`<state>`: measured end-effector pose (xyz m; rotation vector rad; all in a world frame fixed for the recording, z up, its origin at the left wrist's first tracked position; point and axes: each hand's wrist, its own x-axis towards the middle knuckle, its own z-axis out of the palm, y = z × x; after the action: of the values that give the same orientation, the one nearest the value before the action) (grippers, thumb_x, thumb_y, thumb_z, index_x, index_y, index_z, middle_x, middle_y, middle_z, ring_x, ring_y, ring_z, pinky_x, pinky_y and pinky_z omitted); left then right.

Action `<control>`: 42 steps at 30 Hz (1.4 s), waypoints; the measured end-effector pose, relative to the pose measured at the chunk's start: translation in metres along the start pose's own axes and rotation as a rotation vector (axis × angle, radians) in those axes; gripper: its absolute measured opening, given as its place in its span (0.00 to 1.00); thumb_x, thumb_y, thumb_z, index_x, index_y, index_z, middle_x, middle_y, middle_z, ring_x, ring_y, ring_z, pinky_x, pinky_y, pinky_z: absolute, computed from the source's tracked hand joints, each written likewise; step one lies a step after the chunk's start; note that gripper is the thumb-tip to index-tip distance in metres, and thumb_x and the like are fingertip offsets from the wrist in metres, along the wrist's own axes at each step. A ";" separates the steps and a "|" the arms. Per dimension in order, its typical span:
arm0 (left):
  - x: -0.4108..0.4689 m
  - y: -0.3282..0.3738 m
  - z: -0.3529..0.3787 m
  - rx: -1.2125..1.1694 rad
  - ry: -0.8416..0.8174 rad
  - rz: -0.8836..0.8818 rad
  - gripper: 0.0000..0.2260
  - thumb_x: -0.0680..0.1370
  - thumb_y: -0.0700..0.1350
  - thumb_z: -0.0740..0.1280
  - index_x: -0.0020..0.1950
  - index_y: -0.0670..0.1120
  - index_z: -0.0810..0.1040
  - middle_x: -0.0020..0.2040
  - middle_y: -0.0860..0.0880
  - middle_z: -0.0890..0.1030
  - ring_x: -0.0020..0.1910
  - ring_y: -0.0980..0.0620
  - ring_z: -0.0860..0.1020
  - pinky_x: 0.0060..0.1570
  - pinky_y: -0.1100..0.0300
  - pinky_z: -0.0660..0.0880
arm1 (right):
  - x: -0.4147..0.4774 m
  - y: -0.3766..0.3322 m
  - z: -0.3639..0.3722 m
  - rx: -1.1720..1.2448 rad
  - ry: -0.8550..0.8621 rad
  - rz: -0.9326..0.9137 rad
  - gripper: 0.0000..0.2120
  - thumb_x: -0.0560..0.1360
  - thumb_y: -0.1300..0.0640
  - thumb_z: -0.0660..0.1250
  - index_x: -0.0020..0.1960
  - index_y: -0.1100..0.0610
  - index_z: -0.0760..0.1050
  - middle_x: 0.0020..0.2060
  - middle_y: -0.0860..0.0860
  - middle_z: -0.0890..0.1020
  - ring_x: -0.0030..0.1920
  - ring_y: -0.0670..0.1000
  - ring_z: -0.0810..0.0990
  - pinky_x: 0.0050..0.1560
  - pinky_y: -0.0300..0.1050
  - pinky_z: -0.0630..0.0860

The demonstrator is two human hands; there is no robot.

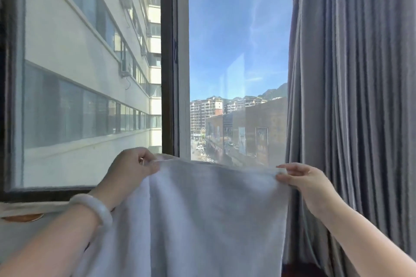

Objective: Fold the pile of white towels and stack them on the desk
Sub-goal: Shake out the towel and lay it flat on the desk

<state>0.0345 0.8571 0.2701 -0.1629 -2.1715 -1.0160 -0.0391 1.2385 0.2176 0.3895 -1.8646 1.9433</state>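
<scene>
**White towel held spread by its top corners, first fold pending**

A pale round bangle [94, 207] is worn on the left wrist. The upper left corner of the white terry-cloth towel [209, 213] is pinched by the curled fingers of the left hand [132, 166]. The cloth is held spread in the air before the dark-framed window [167, 51], and its lower part hangs out of view. The other top corner is clamped between the thumb and fingers of the right hand [304, 180], near the grey pleated curtain [360, 96]. Opening-out is judged to be in hand. Next, the corners must be brought together evenly. No worktop is seen.
</scene>
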 end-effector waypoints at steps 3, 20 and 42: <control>-0.017 -0.016 0.007 0.143 -0.167 -0.011 0.07 0.72 0.37 0.73 0.38 0.46 0.78 0.31 0.53 0.74 0.32 0.52 0.70 0.30 0.64 0.63 | -0.008 0.024 -0.001 -0.096 -0.048 0.117 0.09 0.65 0.70 0.77 0.39 0.59 0.82 0.37 0.56 0.83 0.35 0.49 0.81 0.41 0.39 0.75; -0.089 -0.153 0.105 0.445 -0.695 -0.240 0.09 0.75 0.37 0.69 0.48 0.49 0.74 0.42 0.50 0.78 0.36 0.55 0.74 0.32 0.68 0.66 | -0.051 0.169 -0.008 -0.067 -0.134 0.825 0.10 0.72 0.78 0.68 0.48 0.67 0.76 0.39 0.64 0.84 0.36 0.57 0.86 0.32 0.45 0.82; -0.220 -0.112 0.082 0.242 -0.214 0.006 0.17 0.71 0.27 0.69 0.40 0.51 0.78 0.41 0.58 0.76 0.43 0.61 0.75 0.44 0.70 0.69 | -0.180 0.147 -0.054 -0.034 -0.036 0.287 0.09 0.66 0.76 0.71 0.39 0.68 0.72 0.47 0.60 0.86 0.47 0.51 0.85 0.49 0.37 0.79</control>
<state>0.1059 0.8777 0.0206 -0.1709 -2.4663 -0.7526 0.0524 1.2714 -0.0010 0.1529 -2.0691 2.0939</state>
